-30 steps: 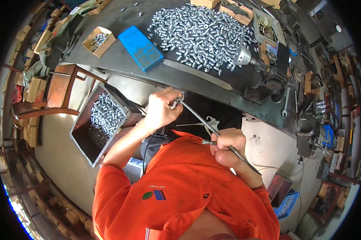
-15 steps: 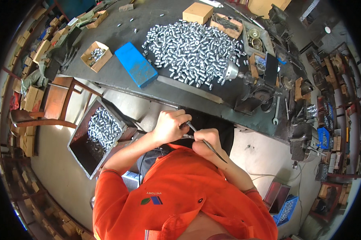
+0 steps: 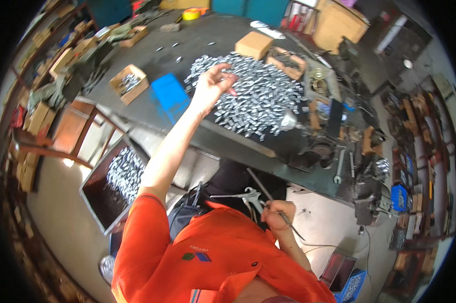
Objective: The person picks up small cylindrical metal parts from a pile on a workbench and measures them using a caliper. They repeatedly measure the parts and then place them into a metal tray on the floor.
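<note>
The dark workbench [image 3: 208, 38] stretched across the far side, its front edge running past the person's lap. Below that edge, on the person's left, stood a deep bin [image 3: 103, 204] partly filled with metal pieces [image 3: 127, 170]. On the bench spread a broad pile of small metal cylinders [image 3: 261, 96], with a tan cardboard box [image 3: 252, 46] just behind it. A blue box [image 3: 168, 96] lay left of the pile, beside the outstretched left forearm.

The left hand [image 3: 218, 83] was over the left part of the pile, fingers parted and nothing visibly held; whether the fingertips touched the cylinders beneath could not be told. The right hand [image 3: 278, 214] was clenched round a slender rod [image 3: 260, 184] in front of the lap, well apart from the pile. The rod slanted through that fist, one length jutting toward the bench, the other trailing back past the wrist. A pale air gun [image 3: 250, 197] lay just left of the right fist, near the rod. A few loose cylinders [image 3: 179, 59] rested beyond the blue box.
</note>
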The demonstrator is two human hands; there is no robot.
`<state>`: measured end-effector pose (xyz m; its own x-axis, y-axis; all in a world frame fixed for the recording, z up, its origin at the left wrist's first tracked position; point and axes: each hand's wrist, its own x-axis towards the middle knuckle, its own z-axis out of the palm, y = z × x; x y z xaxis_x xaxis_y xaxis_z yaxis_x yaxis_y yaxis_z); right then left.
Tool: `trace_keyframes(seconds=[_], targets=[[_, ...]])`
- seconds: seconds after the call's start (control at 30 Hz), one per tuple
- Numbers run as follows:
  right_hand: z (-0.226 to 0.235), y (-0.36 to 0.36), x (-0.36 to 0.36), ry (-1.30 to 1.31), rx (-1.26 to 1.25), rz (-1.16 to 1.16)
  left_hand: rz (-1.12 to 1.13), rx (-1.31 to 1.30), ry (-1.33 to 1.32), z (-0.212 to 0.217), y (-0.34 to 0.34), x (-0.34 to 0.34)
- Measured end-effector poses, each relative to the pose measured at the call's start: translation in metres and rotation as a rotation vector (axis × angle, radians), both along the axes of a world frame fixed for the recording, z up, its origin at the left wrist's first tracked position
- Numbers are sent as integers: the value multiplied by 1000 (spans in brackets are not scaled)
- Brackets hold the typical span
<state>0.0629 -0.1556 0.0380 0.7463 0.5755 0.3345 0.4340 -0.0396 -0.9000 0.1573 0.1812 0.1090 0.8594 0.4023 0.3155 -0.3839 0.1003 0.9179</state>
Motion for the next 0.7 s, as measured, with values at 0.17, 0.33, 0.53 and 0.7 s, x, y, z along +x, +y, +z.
trace_keyframes(seconds=[0.17,0.33,0.53,0.7], targets=[[0,-1,-10,308,165,34,210,383,361,-34,40,-106],[-1,9,-9,432,104,70,625,393,692,-119,116,-247],[3,26,-7,468,123,167,604,685,1118,-211,142,-333],[11,30,-10,510,186,274,654,1000,1468,-246,147,-323]])
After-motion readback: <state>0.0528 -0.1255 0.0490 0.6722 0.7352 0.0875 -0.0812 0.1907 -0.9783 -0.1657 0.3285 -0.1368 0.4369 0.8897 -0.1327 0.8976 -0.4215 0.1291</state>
